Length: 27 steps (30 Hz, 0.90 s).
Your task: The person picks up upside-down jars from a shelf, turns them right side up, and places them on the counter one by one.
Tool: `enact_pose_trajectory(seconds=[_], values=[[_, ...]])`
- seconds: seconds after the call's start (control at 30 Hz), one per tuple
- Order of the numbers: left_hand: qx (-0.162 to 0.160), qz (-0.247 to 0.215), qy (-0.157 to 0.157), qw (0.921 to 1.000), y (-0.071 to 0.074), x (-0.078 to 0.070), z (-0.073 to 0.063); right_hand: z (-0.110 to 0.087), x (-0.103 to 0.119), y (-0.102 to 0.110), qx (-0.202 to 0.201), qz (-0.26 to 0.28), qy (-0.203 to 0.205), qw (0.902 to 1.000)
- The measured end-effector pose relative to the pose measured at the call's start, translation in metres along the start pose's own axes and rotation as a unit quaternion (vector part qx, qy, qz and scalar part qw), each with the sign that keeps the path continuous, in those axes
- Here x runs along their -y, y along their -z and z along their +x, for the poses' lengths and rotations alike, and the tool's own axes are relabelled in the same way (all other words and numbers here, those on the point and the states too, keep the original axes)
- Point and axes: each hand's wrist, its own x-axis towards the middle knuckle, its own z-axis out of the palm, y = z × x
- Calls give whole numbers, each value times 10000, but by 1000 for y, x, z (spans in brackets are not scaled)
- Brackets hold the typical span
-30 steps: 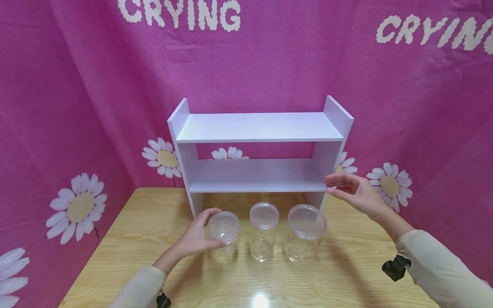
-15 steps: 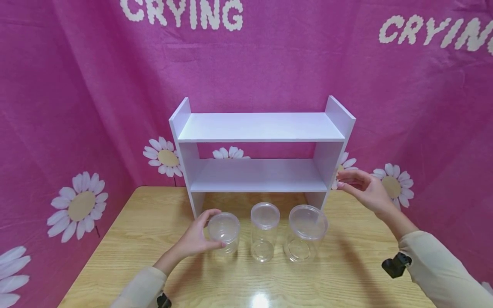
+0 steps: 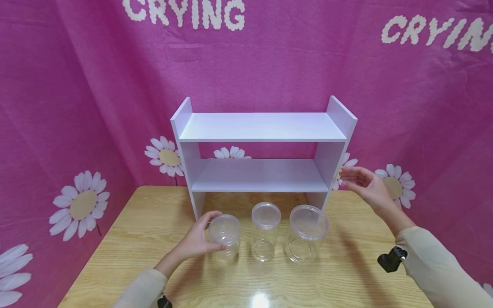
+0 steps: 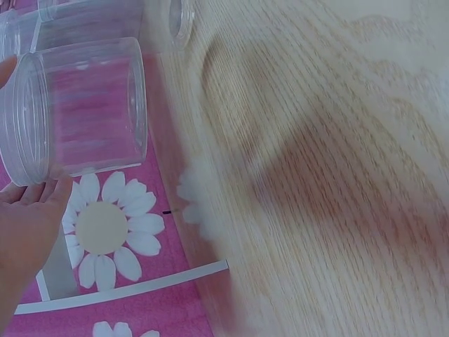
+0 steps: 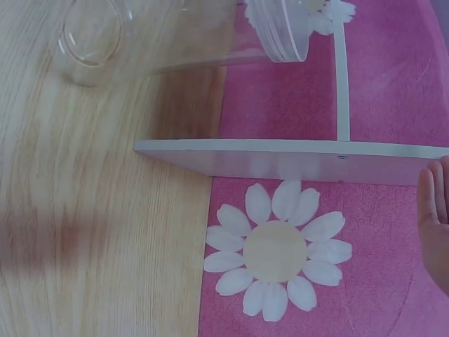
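Note:
My left hand (image 3: 197, 240) holds a short clear plastic jar (image 3: 225, 231) near its lid, thumb on the near side and fingers on the far side. In the left wrist view, fingers (image 4: 45, 193) show at the lid end of that jar (image 4: 91, 112). To its right stand a tall, narrow clear jar (image 3: 265, 235) and a wider clear jar (image 3: 307, 226), both lidded. My right hand (image 3: 367, 186) hovers beside the right side panel of the white two-tier shelf (image 3: 259, 140), fingers loosely curved with nothing held. Only part of that hand (image 5: 436, 225) shows at the right wrist view's edge.
The jars stand in a row in front of the shelf on a wood-grain table (image 3: 308, 282). Behind and beside it hangs a magenta cloth (image 3: 262, 64) with white daisies and lettering. The shelf's side panel (image 5: 295, 158) crosses the right wrist view.
My right hand has moved to the right, from in front of the shelf's right edge to beside it. My left hand stays on the short jar, nearly still.

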Motion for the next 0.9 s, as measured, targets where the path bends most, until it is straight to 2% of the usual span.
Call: enact_pose_trajectory(seconds=[0.13,0.2,0.43,0.7,0.9], values=[[-15,-43,35,10000,-1,-1,-1,6,-1,-1,-58,-147,-354,9992],[6,-91,81,9999,-1,-2,-1,8,-2,-2,-100,45,-426,9990],[59,-186,126,9997,-4,-2,-1,16,-9,-4,-241,1052,-267,9938],[59,-179,158,9997,-4,2,-1,26,-15,-6,-398,1126,-367,9922],[55,-196,194,9996,-2,4,-3,31,-19,-6,-464,1515,-508,9861]])
